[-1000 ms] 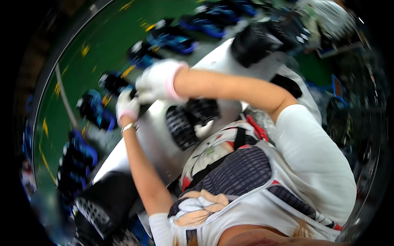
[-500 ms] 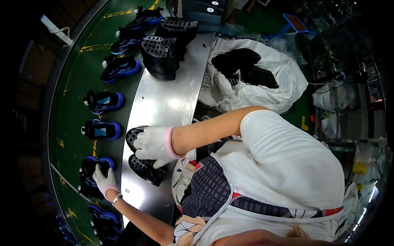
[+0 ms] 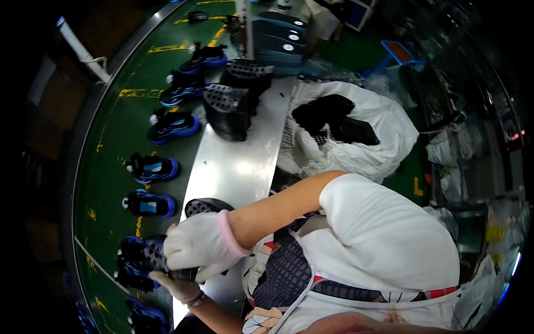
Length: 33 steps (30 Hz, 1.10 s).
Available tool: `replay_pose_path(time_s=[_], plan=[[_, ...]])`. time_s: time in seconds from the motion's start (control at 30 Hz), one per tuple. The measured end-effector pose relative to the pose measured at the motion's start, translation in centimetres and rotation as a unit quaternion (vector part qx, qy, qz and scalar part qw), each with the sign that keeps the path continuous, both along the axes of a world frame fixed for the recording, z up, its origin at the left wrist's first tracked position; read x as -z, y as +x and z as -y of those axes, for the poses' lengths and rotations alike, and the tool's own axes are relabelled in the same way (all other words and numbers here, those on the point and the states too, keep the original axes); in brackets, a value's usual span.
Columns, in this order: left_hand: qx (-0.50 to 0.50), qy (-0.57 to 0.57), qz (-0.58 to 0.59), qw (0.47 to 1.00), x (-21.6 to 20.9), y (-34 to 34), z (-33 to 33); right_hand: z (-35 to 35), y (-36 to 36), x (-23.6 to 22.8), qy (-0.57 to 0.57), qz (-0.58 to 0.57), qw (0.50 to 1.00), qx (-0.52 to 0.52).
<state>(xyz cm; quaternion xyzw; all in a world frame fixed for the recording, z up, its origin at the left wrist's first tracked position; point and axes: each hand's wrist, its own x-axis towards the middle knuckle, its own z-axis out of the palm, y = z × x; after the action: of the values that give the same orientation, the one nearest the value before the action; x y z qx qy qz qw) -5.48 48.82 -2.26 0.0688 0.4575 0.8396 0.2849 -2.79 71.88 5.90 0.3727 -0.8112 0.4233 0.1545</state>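
My right hand [image 3: 200, 245], in a white glove with a pink cuff, is closed on a black perforated shoe-shaped piece [image 3: 154, 254] with round holes. The piece juts past the fingertips over the edge of the metal table. Just below it is my left hand [image 3: 179, 288], also gloved, with a finger stretched out beside the piece; its other fingers are partly hidden. A second black perforated piece [image 3: 206, 206] lies on the table behind my right hand. Next to the held piece, on the green conveyor belt, stand black-and-blue shoes [image 3: 132, 245], partly covered by it.
The metal table [image 3: 233, 167] carries stacks of black perforated pieces [image 3: 227, 108]. More shoes [image 3: 153, 168] line the green belt [image 3: 105, 183]. A white sack [image 3: 389, 128] of black pieces sits right of the table. Stacked dark insoles [image 3: 278, 53] stand at the far end.
My right hand has lifted one black perforated piece and moved it toward the belt. My left hand has left the shoe and come over near my right hand. The whole view has shifted.
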Motion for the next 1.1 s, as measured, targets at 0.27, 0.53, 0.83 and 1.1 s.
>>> replay_pose_path(time_s=[0.27,0.53,0.83,1.1], plan=[[-0.086,0.032,-0.116,0.989,-0.5,-1.6,-0.4,1.5,-1.7,0.4,0.066,0.172,0.98,0.076],[-0.26,-0.003,-0.08,0.962,-0.3,-2.3,-1.3,3.1,-4.0,0.6,0.226,0.186,0.946,0.136],[-0.129,-0.105,-0.06,0.984,0.0,-5.1,0.7,3.2,-7.3,-0.2,0.21,0.225,0.941,0.142],[-0.199,-0.511,-0.3,0.781,2.0,-10.0,0.0,1.2,-11.2,1.5,0.27,0.196,0.913,0.237]])
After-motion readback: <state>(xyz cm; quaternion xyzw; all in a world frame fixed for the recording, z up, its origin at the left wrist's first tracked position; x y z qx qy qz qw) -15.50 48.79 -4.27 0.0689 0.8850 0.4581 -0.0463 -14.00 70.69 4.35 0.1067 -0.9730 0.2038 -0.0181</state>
